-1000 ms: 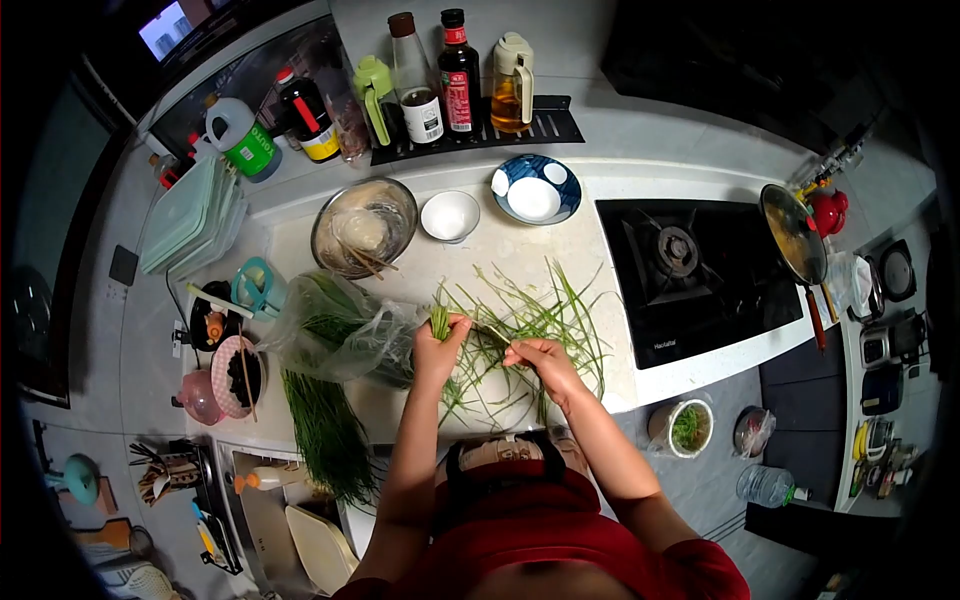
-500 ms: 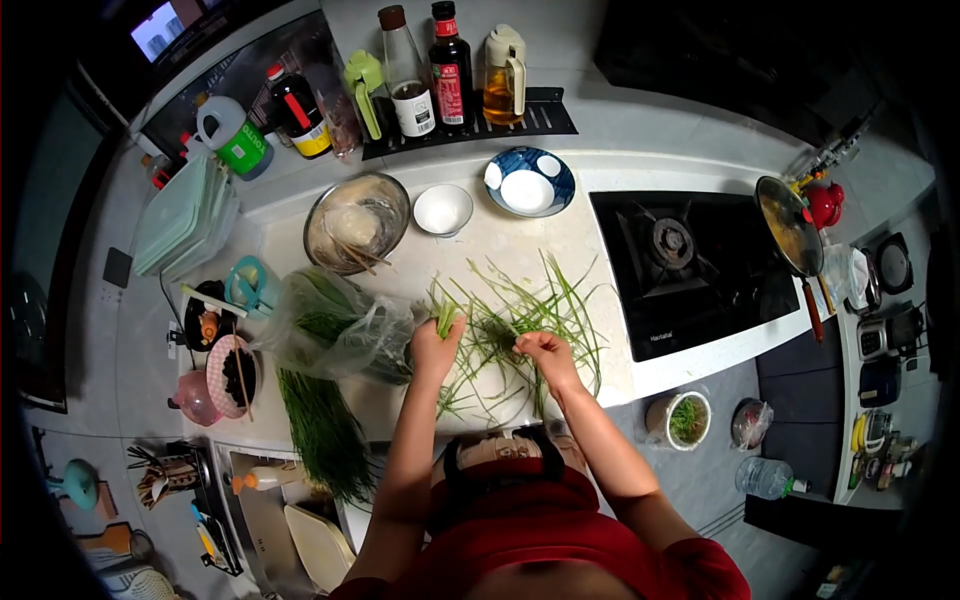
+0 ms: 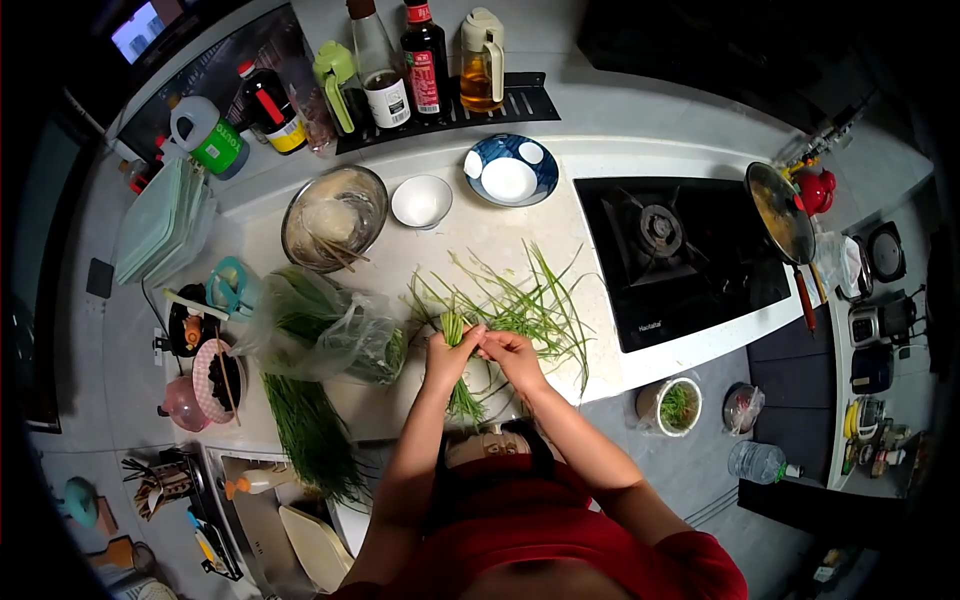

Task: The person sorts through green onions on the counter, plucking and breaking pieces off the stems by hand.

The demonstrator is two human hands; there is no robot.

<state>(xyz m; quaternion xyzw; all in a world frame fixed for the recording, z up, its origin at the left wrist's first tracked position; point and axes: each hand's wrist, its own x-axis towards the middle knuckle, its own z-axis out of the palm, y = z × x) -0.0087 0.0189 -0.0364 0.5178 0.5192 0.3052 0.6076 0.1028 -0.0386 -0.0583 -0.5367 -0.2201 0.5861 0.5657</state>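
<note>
Loose green stalks point(image 3: 540, 300) lie spread over the white counter. My left hand point(image 3: 450, 358) is closed around a small bunch of green stalks point(image 3: 452, 326), whose ends stick out above and below the fist. Close against it, my right hand point(image 3: 508, 356) has its thumb and fingers pinched together beside the bunch; what they hold is too small to tell. To the left, a clear plastic bag point(image 3: 345, 335) holds more greens, and a thick bundle of dark green stalks point(image 3: 305, 430) extends from beneath it toward the sink.
Behind the stalks stand a metal bowl with dough point(image 3: 300, 225), a white bowl point(image 3: 421, 202) and a blue patterned bowl point(image 3: 545, 172). A gas stove point(image 3: 700, 310) is at the right. A bin point(image 3: 650, 405) stands on the floor below; a sink point(image 3: 240, 500) is at lower left.
My right hand has moved left and now meets my left hand. The bunch in my left hand shows longer ends below the fist. The whole view has shifted slightly.
</note>
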